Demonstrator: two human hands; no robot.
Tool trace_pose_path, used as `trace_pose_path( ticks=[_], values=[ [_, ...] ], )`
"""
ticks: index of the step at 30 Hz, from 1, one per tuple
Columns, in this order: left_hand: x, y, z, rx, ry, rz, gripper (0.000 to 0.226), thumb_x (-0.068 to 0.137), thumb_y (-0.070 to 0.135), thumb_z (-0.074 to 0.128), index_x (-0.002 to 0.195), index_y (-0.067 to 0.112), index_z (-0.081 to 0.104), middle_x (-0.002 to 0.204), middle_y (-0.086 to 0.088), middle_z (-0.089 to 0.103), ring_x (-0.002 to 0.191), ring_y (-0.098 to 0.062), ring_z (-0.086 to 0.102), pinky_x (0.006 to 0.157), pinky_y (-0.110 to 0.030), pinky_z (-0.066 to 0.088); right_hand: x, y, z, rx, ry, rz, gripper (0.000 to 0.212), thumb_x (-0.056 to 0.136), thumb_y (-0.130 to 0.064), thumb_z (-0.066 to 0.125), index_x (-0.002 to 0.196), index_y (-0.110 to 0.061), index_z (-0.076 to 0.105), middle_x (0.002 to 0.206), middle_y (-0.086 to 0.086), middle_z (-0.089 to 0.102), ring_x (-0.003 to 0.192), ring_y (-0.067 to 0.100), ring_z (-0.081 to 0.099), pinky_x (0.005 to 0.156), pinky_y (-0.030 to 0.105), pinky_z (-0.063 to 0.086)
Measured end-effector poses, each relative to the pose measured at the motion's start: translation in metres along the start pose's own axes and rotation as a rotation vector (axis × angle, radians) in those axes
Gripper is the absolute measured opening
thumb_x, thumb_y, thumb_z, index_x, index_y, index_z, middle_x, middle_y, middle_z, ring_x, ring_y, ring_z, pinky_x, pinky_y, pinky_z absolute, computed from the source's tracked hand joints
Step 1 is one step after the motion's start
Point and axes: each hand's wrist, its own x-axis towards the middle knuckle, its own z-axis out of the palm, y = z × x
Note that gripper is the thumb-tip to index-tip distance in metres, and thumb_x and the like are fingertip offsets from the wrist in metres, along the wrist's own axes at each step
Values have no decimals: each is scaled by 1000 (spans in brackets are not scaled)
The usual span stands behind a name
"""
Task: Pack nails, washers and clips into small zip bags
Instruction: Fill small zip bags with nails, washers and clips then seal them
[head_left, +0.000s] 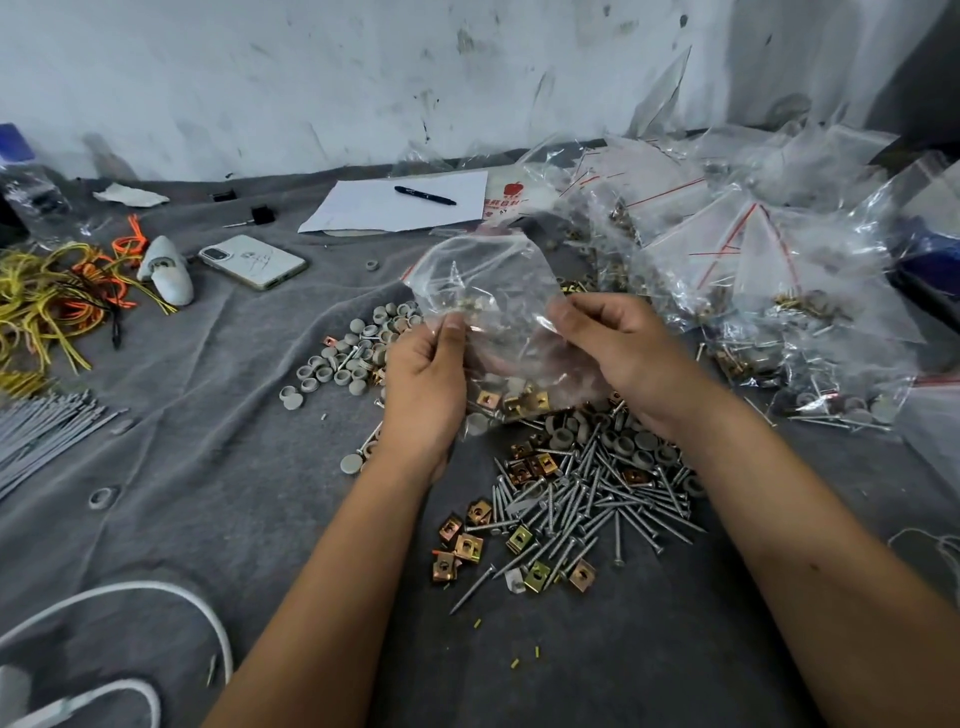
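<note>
With many filled bags (753, 249) piled aside, the left hand (423, 384) and right hand (618, 353) pinch a part-filled zip bag (488, 291), loose nails (587, 499) remaining.

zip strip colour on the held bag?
Red, on the held bag top edge; head view.

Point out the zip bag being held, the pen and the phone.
zip bag (493, 291), head view, on its clear upper panel between both hands.
pen (425, 196), head view, mid-barrel, lying on the white paper.
phone (253, 261), head view, centre of its white back.
</note>
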Motion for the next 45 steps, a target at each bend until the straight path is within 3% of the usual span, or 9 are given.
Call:
trace_pose_path(
  ticks=[3,8,14,19,25,31,36,40,45],
  values=[
    [-4,1,-2,-68,-214,-120,31,108,20,50,98,-3,68,84,-23,69,71,-32,66,66,-42,56,1,-1,-3,57,95,24,34,85,-60,66,86,-27,77,95,19,67,77,33,66,73,40,52],
    [-14,8,-3,-305,-583,-377,25,93,20,61,106,0,69,98,-22,75,79,-29,76,75,-40,65,3,-3,-11,59,182,-7,31,96,-36,67,75,-15,74,67,7,69,53,17,64,52,25,52],
    [-1,1,-4,-91,-169,-131,31,102,32,61,107,4,73,95,-17,77,77,-26,74,64,-36,61,4,7,-4,-44,154,42,17,97,-20,68,82,-14,73,65,0,69,50,8,61,45,18,46],
    [5,-3,-6,93,16,59,33,106,25,57,84,4,71,97,-39,67,86,-54,67,85,-73,53,7,11,-6,-28,212,66,28,100,-31,65,89,-9,76,76,5,73,64,19,65,54,27,48],
    [5,0,-12,400,100,345,44,109,22,53,66,22,61,62,10,60,61,-8,51,60,-32,41,6,15,-9,-26,44,91,29,94,-39,69,90,-11,73,77,11,71,62,29,69,44,29,47],
    [9,6,-28,561,162,464,35,107,26,58,80,10,72,65,-4,66,60,-22,60,57,-38,49,7,16,-12,-114,-11,48,7,89,-23,77,86,-17,74,70,12,73,55,24,69,50,36,55],
    [7,0,-19,134,39,222,30,102,30,62,95,3,73,84,-22,73,74,-44,68,75,-60,60,5,14,-10,-54,32,18,14,89,-31,75,86,-18,75,76,6,75,63,19,71,53,30,57],
    [3,-3,-9,6,-122,119,5,93,11,72,98,9,73,88,-6,78,79,-21,74,76,-38,62,5,11,-7,27,140,-31,23,91,-44,69,90,-22,76,87,6,76,75,19,71,62,27,56],
    [-2,-5,-3,-14,-237,28,16,84,-1,78,97,6,71,82,-11,77,70,-22,75,68,-37,64,3,8,-10,31,212,-114,18,100,-29,65,88,-25,77,84,5,75,70,16,68,53,27,54]
  ],
)
